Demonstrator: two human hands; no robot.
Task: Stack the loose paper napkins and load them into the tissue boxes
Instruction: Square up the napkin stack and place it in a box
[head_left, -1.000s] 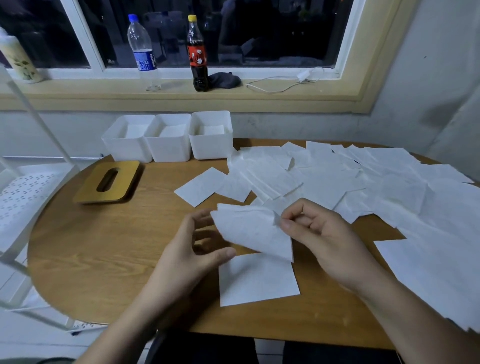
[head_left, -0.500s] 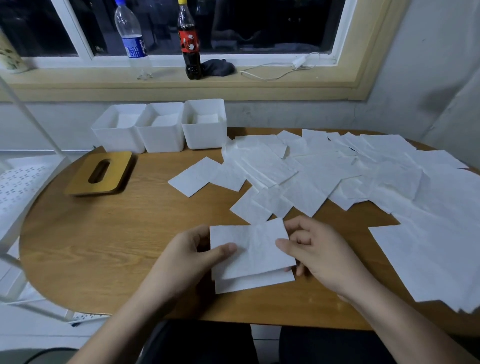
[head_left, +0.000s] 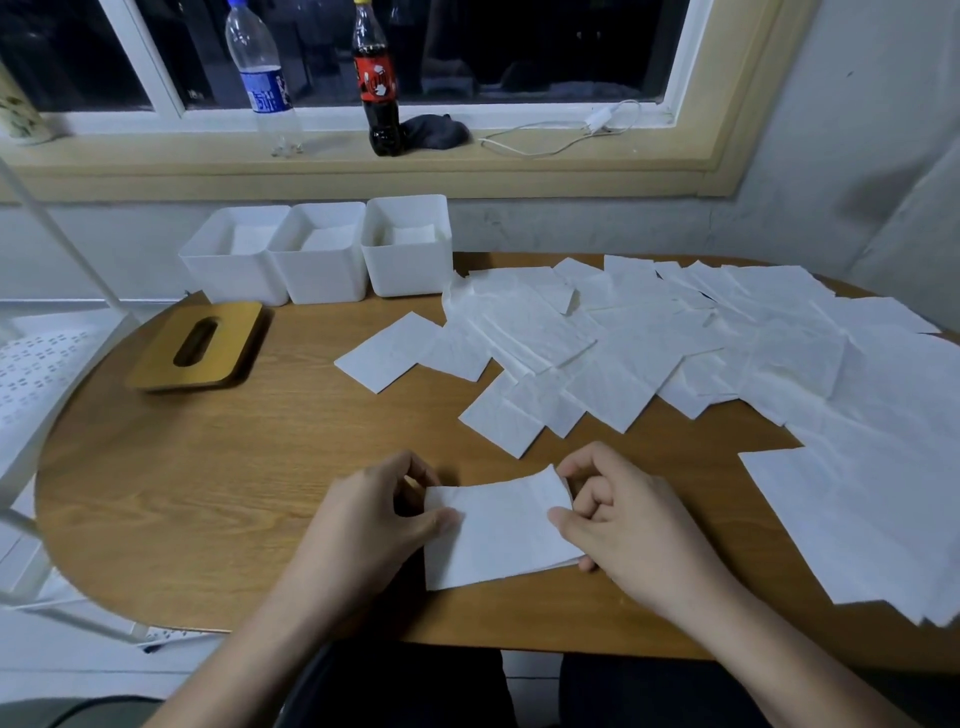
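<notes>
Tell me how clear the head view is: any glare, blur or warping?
Head view: dim even light, no glare, window black; wide lens bows the table edge and the sill; left hand, right hand and napkin stack look sharp.

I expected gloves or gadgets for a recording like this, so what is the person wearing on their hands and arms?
Nothing that shows. The left hand and right hand are bare: no gloves, rings or watch. Both forearms are uncovered to the picture's edge, no sleeve in view.

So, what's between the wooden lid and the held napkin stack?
Nothing; the head view shows bare table between wooden lid and napkin stack.
</notes>
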